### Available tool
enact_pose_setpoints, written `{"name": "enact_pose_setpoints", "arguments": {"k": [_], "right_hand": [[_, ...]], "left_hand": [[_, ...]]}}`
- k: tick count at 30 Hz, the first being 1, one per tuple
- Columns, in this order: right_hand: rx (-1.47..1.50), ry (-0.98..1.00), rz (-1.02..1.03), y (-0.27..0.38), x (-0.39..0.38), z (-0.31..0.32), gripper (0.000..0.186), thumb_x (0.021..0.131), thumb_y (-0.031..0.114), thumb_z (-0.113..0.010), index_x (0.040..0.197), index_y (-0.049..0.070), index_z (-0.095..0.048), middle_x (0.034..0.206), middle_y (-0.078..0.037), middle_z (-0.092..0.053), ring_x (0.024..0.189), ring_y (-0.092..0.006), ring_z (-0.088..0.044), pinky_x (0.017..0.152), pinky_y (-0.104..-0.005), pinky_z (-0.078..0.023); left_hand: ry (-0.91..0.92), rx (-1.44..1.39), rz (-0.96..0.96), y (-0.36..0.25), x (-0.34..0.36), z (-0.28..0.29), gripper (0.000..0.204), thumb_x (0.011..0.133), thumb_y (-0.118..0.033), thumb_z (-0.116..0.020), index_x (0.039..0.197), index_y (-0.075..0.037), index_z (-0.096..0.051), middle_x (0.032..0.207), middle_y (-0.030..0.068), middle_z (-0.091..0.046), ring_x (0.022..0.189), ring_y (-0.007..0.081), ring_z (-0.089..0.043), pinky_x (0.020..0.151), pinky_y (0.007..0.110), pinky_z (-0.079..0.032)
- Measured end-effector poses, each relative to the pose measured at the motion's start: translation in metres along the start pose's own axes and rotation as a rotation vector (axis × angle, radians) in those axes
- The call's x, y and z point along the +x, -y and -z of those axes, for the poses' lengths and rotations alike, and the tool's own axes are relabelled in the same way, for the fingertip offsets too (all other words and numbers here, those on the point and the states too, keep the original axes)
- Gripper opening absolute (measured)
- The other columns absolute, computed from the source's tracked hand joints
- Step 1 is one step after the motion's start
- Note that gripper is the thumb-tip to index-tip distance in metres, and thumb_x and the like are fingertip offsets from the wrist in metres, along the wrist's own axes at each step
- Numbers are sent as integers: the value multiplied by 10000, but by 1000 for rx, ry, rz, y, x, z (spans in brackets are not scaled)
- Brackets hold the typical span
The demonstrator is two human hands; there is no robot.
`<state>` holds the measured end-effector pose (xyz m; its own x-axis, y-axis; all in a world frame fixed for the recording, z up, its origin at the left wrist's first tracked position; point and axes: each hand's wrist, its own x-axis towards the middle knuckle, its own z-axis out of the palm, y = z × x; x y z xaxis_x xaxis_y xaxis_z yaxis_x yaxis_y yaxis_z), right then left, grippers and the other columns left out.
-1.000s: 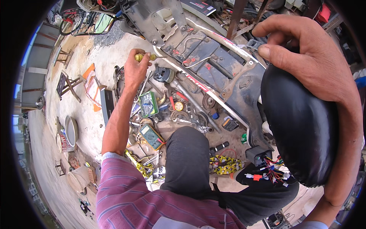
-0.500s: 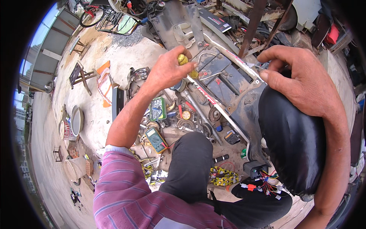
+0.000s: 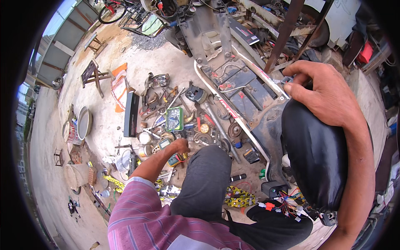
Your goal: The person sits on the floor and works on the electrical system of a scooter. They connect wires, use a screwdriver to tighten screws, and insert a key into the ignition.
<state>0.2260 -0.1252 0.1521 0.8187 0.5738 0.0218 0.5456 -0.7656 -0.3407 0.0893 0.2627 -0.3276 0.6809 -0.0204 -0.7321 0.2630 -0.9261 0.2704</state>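
Sunlit concrete floor (image 3: 50,137), wooden stool (image 3: 95,74)

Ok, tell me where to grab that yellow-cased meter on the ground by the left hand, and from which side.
Grip the yellow-cased meter across its two long sides, coming straight down from above. It appears to lie flat on the concrete, face up, so the narrow sides are probably the easiest purchase. The left hand already rests at its upper end; tools crowd around it, so a sideways approach looks blocked.
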Motion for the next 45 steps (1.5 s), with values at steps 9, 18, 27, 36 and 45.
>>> {"name": "enact_pose_setpoints", "arguments": {"k": [9, 18, 27, 36, 45], "right_hand": [[-14, -37, 45, 1, 2, -1, 366, 882, 285, -696, 1099, -4, -747, 791, -138, -736, 753, -313, -703, 745, -415, -537], [149, -16, 36, -11, 2, 1, 402, 934, 263, -693, 1177, -58, -696, 881, -93, -713, 816, -162, -640, 789, -332, -510], [214, -1, 6, -11, 4, 2, 397, 950, 251, -687, 1190, -65, -703, 899, -101, -725, 848, -152, -666, 803, -327, -522], [230, -79, 42, -15, 1, 1, 422, 916, 293, -687, 1163, -47, -727, 911, -136, -768, 823, -199, -689, 805, -366, -535], [233, -84, 67, -22, 4, 1, 425, 923, 293, -678, 1161, -56, -724, 884, -120, -768, 806, -164, -679, 781, -340, -529]], "left_hand": [[-716, -928, -321, -74, -7, 205, 639, 989, -463, -667, 1405, 7, -550, 1213, 148, -699, 1080, 225, -667, 936, 398, -520], [-957, -1625, -507, -184, -4, 322, 422, 1079, -400, -497, 1151, 4, -599, 926, 143, -687, 701, 256, -679, 616, 396, -541], [312, -2049, -932, -179, -46, 325, 581, 1089, -548, -402, 1090, -16, -634, 629, -14, -453, 475, 121, -396, 468, 292, -276], [846, -1660, -1510, -188, -60, 316, 839, 1030, -685, -428, 1382, 74, -485, 769, 44, -499, 463, 96, -478, 492, 289, -388], [842, -1682, -1588, -181, -73, 305, 991, 988, -708, -515, 1580, 45, -262, 896, 89, -523, 490, 93, -508, 503, 285, -397]]}}
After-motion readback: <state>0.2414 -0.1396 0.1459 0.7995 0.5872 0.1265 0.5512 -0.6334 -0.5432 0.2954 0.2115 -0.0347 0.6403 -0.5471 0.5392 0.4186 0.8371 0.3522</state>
